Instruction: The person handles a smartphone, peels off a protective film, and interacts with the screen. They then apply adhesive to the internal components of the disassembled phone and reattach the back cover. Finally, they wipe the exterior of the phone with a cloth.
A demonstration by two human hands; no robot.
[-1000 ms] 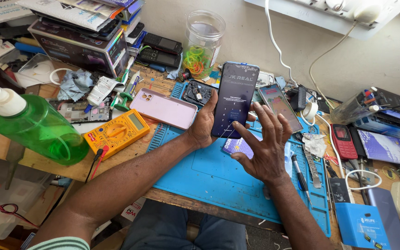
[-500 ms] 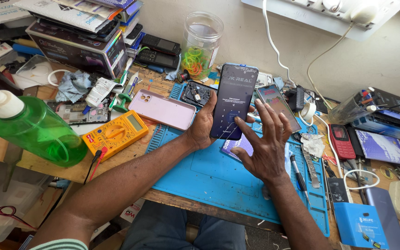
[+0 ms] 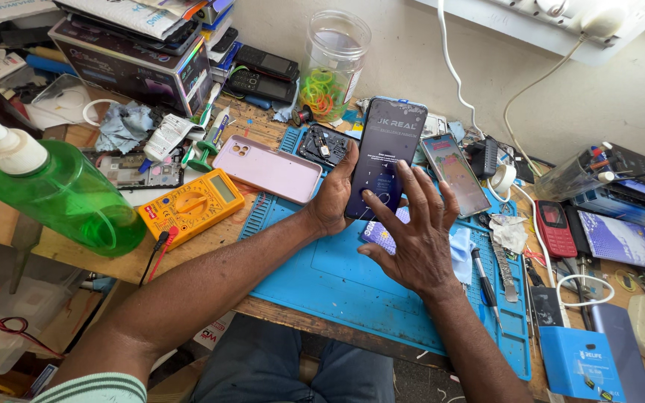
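A green translucent plastic pump bottle point(image 3: 65, 195), partly filled with green liquid, is seen nearest, at the left edge of the wooden bench. On the blue silicone work mat point(image 3: 337, 276) the right hand point(image 3: 412, 239) is spread open, its fingers apart, one fingertip laid on the lit screen of the dark slab smartphone point(image 3: 385, 158). The phone is held upright above the mat, clamped at its lower left edge by the left hand point(image 3: 335, 198). Farther back, near the wall, a clear plastic jar point(image 3: 330, 67) is stood, with coloured rubber bands gathered at its bottom.
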